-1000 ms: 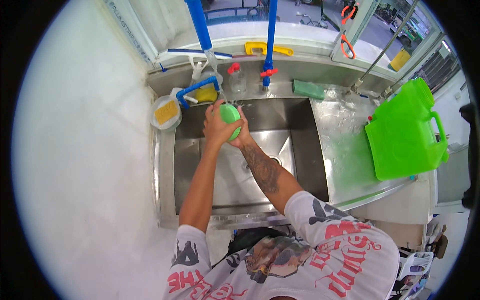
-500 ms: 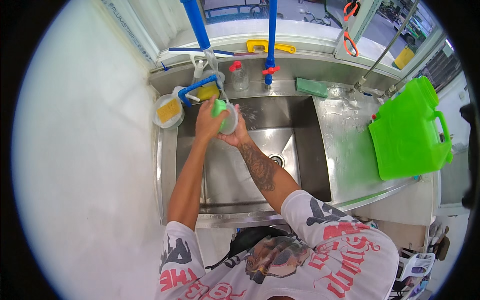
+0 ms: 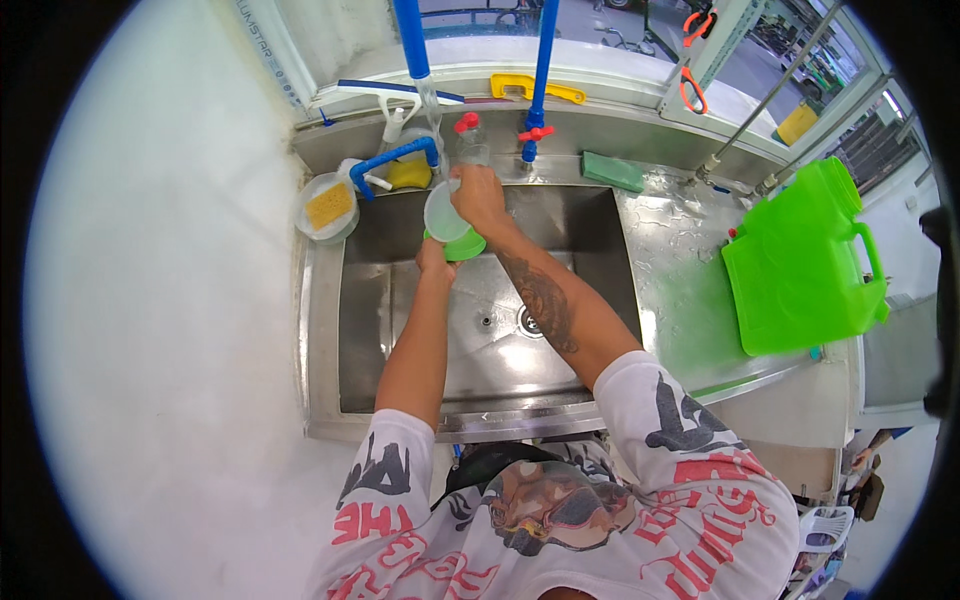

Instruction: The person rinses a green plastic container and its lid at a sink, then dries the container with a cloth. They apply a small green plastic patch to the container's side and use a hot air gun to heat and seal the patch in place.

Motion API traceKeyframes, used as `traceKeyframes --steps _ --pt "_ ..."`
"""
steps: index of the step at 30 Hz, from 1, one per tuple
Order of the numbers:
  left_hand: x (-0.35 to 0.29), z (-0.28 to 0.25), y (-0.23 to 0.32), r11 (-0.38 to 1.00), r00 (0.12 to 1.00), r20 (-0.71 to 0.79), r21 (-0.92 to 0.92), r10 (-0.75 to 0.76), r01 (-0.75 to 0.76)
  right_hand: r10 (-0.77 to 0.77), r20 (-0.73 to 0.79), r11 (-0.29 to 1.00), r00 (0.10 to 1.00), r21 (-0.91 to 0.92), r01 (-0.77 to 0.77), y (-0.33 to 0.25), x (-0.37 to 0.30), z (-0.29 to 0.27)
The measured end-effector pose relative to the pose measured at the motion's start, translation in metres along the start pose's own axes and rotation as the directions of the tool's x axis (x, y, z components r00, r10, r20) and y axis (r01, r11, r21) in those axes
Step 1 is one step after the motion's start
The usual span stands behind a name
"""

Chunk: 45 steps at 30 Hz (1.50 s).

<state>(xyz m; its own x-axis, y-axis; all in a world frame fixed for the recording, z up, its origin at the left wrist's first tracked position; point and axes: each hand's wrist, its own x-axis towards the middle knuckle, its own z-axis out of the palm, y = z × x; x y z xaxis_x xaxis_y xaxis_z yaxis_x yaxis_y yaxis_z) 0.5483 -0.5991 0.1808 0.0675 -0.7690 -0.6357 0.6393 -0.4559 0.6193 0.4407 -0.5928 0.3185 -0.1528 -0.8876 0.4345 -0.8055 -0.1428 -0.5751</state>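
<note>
Over the far left part of the steel sink (image 3: 420, 330), both my hands are near the blue pipe faucet (image 3: 400, 158). My right hand (image 3: 478, 198) is closed on the rim of a translucent plastic cup (image 3: 443, 213), held just below the spout. Lower down, my left hand (image 3: 436, 258) grips a light green, round plastic piece (image 3: 466, 246), shaped like a lid or shallow bowl. The cup overlaps the green piece, and I cannot tell whether they touch. Some of my left fingers are hidden behind the green piece.
Left of the sink is a round tub (image 3: 328, 225) with a yellow sponge (image 3: 331, 204). Behind stand a red-capped clear bottle (image 3: 472, 145) and a red-handled valve (image 3: 536, 133). A green scrubbing pad (image 3: 612, 171) and a big green jug (image 3: 805, 265) occupy the right counter.
My left hand has moved down toward me with the green piece, which was upright by the spout. My right hand has risen with the cup. The splashing water is no longer visible.
</note>
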Motion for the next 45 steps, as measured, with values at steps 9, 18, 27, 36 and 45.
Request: traceKeyframes --steps 9,18,27,36,45 --pt "-0.035 0.024 0.033 -0.23 0.506 0.682 0.689 0.528 -0.687 -0.245 -0.071 0.968 0.967 -0.079 0.239 0.019 0.002 -0.054" --pt "-0.025 -0.083 -0.003 -0.425 0.642 0.766 0.587 0.018 -0.689 0.024 0.358 0.989 0.933 -0.144 0.03 0.115 -0.157 -0.048" --pt "-0.093 -0.075 -0.047 0.941 0.752 0.581 0.297 -0.312 0.16 -0.045 0.346 0.994 0.937 0.105 0.009 0.05 -0.144 -0.041" --pt "-0.1 -0.074 -0.04 0.965 0.869 0.42 0.114 -0.262 0.236 0.301 -0.023 0.858 0.953 0.444 -0.26 0.08 -0.022 -0.053" --pt "-0.117 -0.109 -0.025 0.983 0.948 0.274 0.123 -0.165 0.135 0.842 0.131 0.153 0.524 0.873 -0.463 0.091 0.086 -0.02"
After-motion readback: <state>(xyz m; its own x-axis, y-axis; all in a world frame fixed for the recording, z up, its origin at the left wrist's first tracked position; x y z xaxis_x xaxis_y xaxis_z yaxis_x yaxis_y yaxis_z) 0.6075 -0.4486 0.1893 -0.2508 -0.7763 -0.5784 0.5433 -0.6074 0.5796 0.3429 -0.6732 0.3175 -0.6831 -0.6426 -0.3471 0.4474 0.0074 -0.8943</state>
